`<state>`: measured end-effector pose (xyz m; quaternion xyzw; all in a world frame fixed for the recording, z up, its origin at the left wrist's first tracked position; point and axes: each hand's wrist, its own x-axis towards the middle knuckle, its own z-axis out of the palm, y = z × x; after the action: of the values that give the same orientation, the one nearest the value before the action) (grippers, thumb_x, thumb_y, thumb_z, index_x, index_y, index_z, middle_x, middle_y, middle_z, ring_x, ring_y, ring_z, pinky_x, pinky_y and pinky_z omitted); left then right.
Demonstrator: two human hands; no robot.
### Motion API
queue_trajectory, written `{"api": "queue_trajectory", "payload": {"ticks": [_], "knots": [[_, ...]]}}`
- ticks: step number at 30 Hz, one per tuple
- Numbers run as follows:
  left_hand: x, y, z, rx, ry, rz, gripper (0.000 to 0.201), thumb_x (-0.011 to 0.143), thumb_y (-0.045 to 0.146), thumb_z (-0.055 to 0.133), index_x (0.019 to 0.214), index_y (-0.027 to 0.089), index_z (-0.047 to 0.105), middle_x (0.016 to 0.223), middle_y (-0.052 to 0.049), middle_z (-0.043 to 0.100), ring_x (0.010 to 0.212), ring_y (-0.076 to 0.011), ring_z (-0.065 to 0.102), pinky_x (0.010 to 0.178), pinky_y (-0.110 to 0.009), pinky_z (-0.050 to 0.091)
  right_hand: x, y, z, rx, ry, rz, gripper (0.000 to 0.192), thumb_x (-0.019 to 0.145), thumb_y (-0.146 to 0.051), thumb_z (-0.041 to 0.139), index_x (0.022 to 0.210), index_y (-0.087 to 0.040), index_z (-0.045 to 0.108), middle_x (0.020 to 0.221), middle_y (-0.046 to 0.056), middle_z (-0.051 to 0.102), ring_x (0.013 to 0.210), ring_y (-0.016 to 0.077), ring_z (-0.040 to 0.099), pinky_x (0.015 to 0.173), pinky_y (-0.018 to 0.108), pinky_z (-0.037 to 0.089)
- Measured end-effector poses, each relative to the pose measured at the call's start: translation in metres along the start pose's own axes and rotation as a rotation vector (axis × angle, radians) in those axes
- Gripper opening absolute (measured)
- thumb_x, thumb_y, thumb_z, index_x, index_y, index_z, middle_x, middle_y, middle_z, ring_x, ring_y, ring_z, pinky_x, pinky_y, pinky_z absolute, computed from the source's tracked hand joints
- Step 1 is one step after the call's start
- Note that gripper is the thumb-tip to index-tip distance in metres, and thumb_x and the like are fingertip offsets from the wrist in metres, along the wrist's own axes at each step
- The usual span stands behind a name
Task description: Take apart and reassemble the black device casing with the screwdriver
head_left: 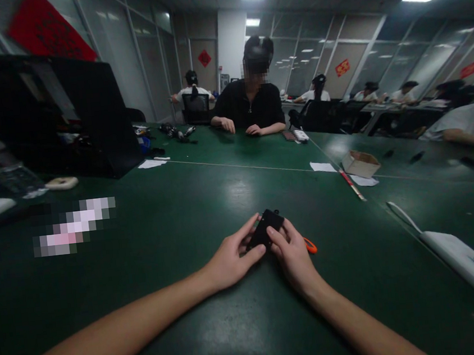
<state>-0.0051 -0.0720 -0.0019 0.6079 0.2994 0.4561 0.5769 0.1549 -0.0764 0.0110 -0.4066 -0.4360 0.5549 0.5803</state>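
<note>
A small black device (266, 228) rests just above the green table (183, 228), gripped from both sides. My left hand (231, 259) pinches its left edge between thumb and fingers. My right hand (292, 253) grips its right side, with the index finger on top. An orange piece (310, 245) pokes out from behind my right hand, close to the tabletop.
A person in black sits across the table (250, 105). An open black case (64, 111) stands at the left. A cardboard box (360, 163), papers (323, 167) and a red pen (352, 185) lie at the right. A white flat object (466, 260) lies near the right edge. Other people sit at far tables.
</note>
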Motion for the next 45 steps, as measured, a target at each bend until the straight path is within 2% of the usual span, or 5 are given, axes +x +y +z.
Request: {"api": "queue_trajectory", "payload": {"ticks": [6, 22, 30, 36, 45], "knots": [[0.007, 0.002, -0.010, -0.209, -0.088, -0.177, 0.055, 0.083, 0.033, 0.071, 0.134, 0.016, 0.057, 0.134, -0.017, 0.060, 0.121, -0.0288, 0.059, 0.102, -0.042, 0.045, 0.002, -0.005, -0.006, 0.202, 0.029, 0.089, 0.038, 0.077, -0.032, 0.075, 0.113, -0.024, 0.063, 0.120, 0.007, 0.070, 0.116, 0.0253, 0.062, 0.097, 0.041, 0.049], [-0.002, 0.000, -0.010, -0.084, -0.108, -0.143, 0.052, 0.082, 0.030, 0.073, 0.131, 0.021, 0.059, 0.137, -0.014, 0.058, 0.113, -0.0265, 0.063, 0.098, -0.041, 0.048, 0.001, -0.006, -0.013, 0.221, 0.014, 0.108, 0.033, 0.081, -0.041, 0.073, 0.106, -0.022, 0.062, 0.109, 0.008, 0.074, 0.101, 0.0238, 0.068, 0.090, 0.039, 0.052], [-0.002, 0.010, -0.010, -0.001, 0.112, -0.049, 0.036, 0.090, 0.038, 0.061, 0.119, 0.018, 0.065, 0.119, -0.010, 0.068, 0.116, -0.0254, 0.059, 0.103, -0.035, 0.040, 0.002, -0.008, -0.026, 0.036, -0.060, 0.118, 0.029, 0.079, -0.042, 0.073, 0.098, -0.021, 0.066, 0.094, 0.004, 0.072, 0.087, 0.0211, 0.068, 0.068, 0.032, 0.057], [-0.002, 0.003, -0.010, 0.071, 0.308, 0.004, 0.036, 0.096, 0.046, 0.044, 0.111, 0.019, 0.063, 0.103, -0.005, 0.065, 0.099, -0.0213, 0.058, 0.090, -0.029, 0.042, 0.001, -0.009, -0.028, -0.278, -0.289, 0.170, 0.040, 0.078, -0.046, 0.072, 0.107, -0.021, 0.063, 0.079, 0.000, 0.070, 0.066, 0.0174, 0.068, 0.062, 0.032, 0.057], [-0.014, 0.005, -0.003, -0.082, 0.309, -0.099, 0.041, 0.089, 0.053, 0.052, 0.104, 0.018, 0.063, 0.098, -0.006, 0.059, 0.090, -0.0219, 0.057, 0.068, -0.030, 0.053, -0.001, -0.012, -0.023, -0.393, -0.297, 0.131, 0.048, 0.082, -0.059, 0.061, 0.103, -0.017, 0.070, 0.068, 0.002, 0.068, 0.054, 0.0168, 0.061, 0.054, 0.030, 0.050]]}}
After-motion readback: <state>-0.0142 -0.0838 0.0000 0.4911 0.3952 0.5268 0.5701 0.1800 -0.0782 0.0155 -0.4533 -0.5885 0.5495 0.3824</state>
